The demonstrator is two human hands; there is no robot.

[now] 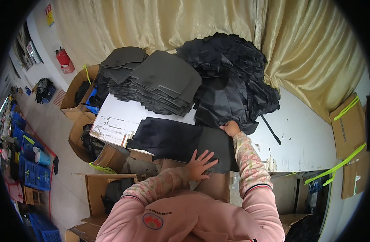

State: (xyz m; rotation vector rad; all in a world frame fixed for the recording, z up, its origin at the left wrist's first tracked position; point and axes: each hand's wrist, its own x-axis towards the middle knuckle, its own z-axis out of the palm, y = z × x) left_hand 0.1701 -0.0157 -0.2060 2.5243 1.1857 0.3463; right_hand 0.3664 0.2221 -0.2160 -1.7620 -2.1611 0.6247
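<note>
While the left hand (200, 163) lies spread flat, pinning a dark rectangular fabric panel (181, 139) at the white table's (306, 141) near edge, the right hand (231, 128) pinches its far edge. Beyond stand a grey cut-sheet stack (160, 82) and a heaped black cloth pile (229, 76).

Cream satin curtain (160, 24) draped behind white scuffed surface (306, 137). Open cardboard boxes (78, 86) stood on grey floor (55, 129) at left, blue crates (35, 175) beyond. Red extinguisher (63, 58) against white wall (41, 36).

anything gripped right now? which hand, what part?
Left hand lies flat, fingers spread, on the dark sheet's near edge: pressing, no grip. Right hand is at its far right edge by the black fabric heap; grip cannot be told.
</note>
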